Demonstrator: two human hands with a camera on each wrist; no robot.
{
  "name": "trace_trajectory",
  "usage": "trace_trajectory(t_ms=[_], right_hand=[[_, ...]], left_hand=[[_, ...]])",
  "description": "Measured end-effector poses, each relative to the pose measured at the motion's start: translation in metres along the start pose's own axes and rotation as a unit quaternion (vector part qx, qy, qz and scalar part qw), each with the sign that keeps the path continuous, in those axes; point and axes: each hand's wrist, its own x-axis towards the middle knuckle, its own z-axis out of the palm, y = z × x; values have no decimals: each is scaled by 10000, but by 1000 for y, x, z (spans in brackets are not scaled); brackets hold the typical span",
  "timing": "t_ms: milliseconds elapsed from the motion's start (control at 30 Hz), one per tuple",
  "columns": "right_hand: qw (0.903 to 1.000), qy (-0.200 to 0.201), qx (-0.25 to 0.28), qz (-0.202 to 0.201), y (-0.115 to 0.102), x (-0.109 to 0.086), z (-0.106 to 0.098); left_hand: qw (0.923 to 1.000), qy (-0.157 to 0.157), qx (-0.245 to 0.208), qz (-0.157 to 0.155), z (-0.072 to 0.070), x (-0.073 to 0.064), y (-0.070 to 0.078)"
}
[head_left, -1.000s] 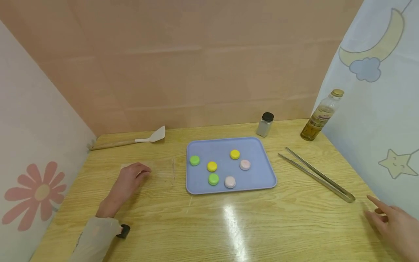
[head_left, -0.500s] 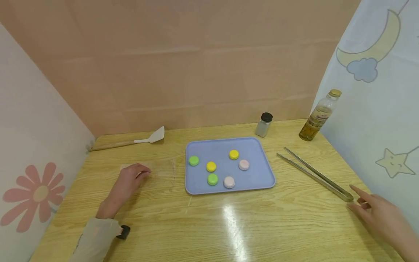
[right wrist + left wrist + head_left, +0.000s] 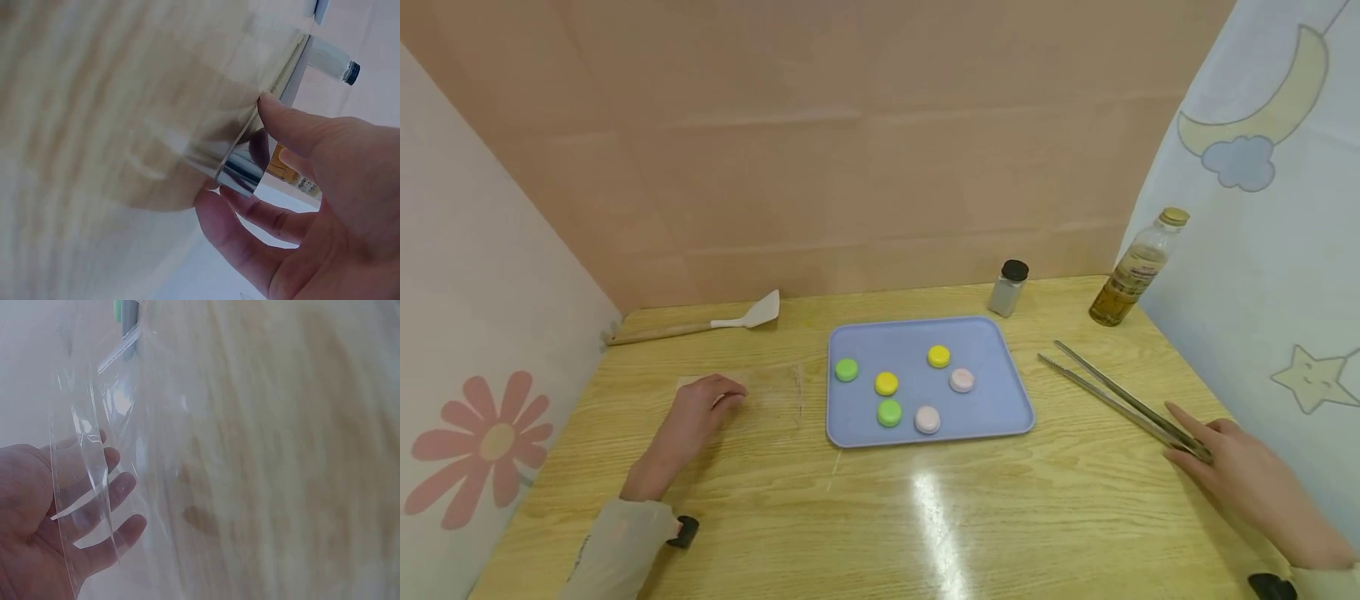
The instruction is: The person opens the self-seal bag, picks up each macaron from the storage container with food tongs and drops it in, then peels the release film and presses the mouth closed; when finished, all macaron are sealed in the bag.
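My left hand (image 3: 696, 417) rests at the left side of a clear, flat plastic bag or case (image 3: 772, 392). In the left wrist view the fingers (image 3: 119, 487) are spread and loosely bent, seen through creased clear plastic (image 3: 87, 431). Over at the right, my right hand (image 3: 1247, 479) holds the rounded end of long metal tongs (image 3: 1112, 386), thumb on one side and fingers on the other; the tongs' tips point toward the back. Close up, the thumb (image 3: 287, 122) lies against the shiny metal (image 3: 240, 175).
Green, yellow and pale pink macarons lie on a blue tray (image 3: 985, 417) in mid-table. Behind are a white-headed spatula (image 3: 760, 310) with a wooden handle, a small black-lidded jar (image 3: 1005, 292) and an amber bottle (image 3: 1126, 279). Cloth walls enclose the table's back and sides.
My right hand has come in from the right edge, moving left to the tongs, and its thumb and fingers now surround their rounded end. The left hand has stayed in place.
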Motion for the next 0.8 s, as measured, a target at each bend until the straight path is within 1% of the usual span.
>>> trace_trajectory(t_ms=[200, 433, 600, 800], right_hand=[[9998, -127, -129, -83, -3, 11, 0], [9992, 99, -256, -280, -8, 20, 2], [9965, 387, -373, -639, -10, 23, 4], [9940, 471, -409, -893, -11, 24, 6]], left_hand=[[9999, -86, 3, -142, 0, 0, -1], [9996, -153, -16, -221, -2, 0, 0], [9997, -146, -33, -212, -2, 0, 1], [9998, -107, -42, -172, -1, 0, 0]])
